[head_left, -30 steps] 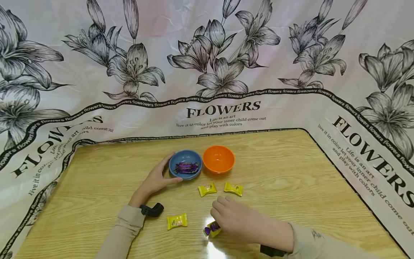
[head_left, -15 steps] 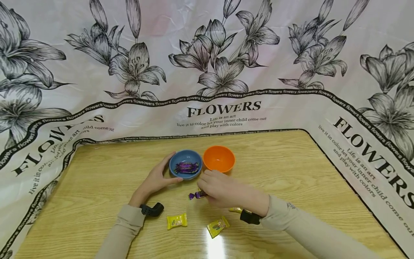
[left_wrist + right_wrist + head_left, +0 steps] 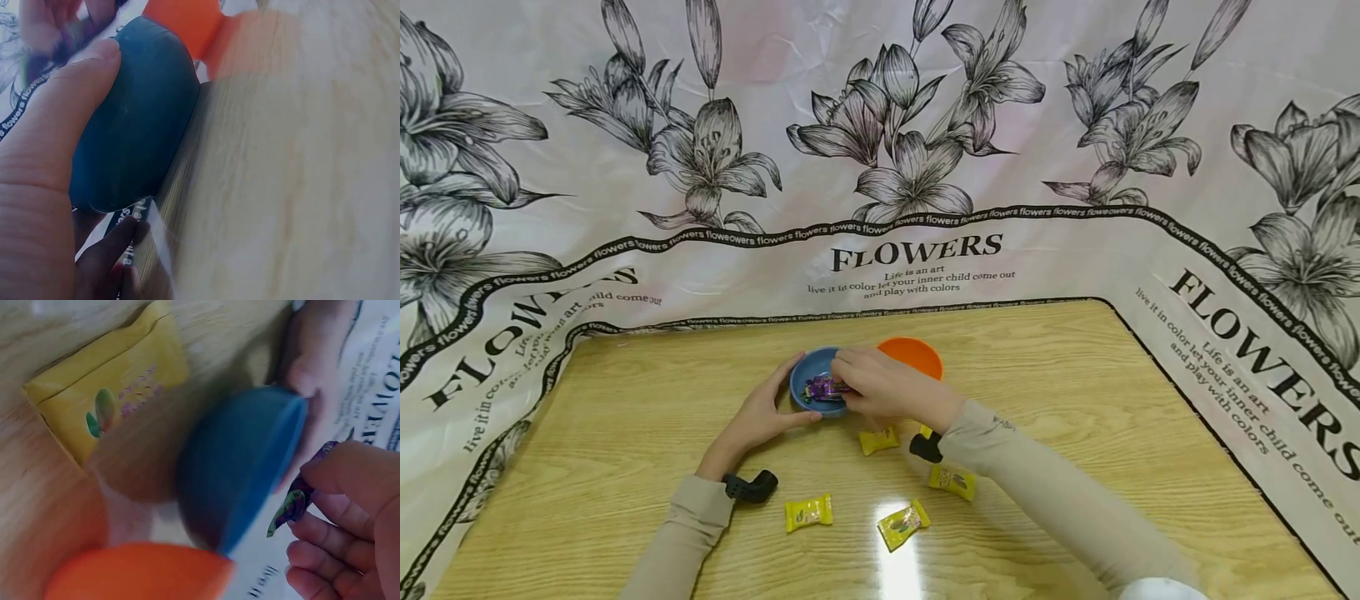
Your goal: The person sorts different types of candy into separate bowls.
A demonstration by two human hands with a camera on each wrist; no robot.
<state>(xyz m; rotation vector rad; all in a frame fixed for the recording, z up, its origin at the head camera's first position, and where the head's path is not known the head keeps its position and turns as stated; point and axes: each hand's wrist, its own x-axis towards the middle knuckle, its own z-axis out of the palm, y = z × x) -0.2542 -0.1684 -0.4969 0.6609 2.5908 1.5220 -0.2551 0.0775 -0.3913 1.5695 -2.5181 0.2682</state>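
Note:
My left hand [image 3: 765, 419] grips the blue bowl [image 3: 806, 364], thumb at its near rim and fingers round its left side. Over that bowl, my right hand [image 3: 883, 387] pinches a purple wrapped candy [image 3: 300, 495] between thumb and fingers, its green-edged wrapper end sticking out in the right wrist view. Purple candy [image 3: 820, 389] shows inside the bowl, partly covered by the right hand. In the left wrist view, the thumb [image 3: 94, 78] presses against the bowl's outer wall.
Right of the blue bowl stands an orange bowl [image 3: 919, 355], half hidden by the right hand. Yellow candy packets [image 3: 808, 512] lie scattered nearer the front, several of them, some under the right forearm. A flower-printed cloth [image 3: 917, 183] rises behind the wooden table [image 3: 647, 433].
My right hand has lifted a purple candy off a yellow packet at the front and carried it forward and left to the blue bowl. The left hand has stayed on the bowl.

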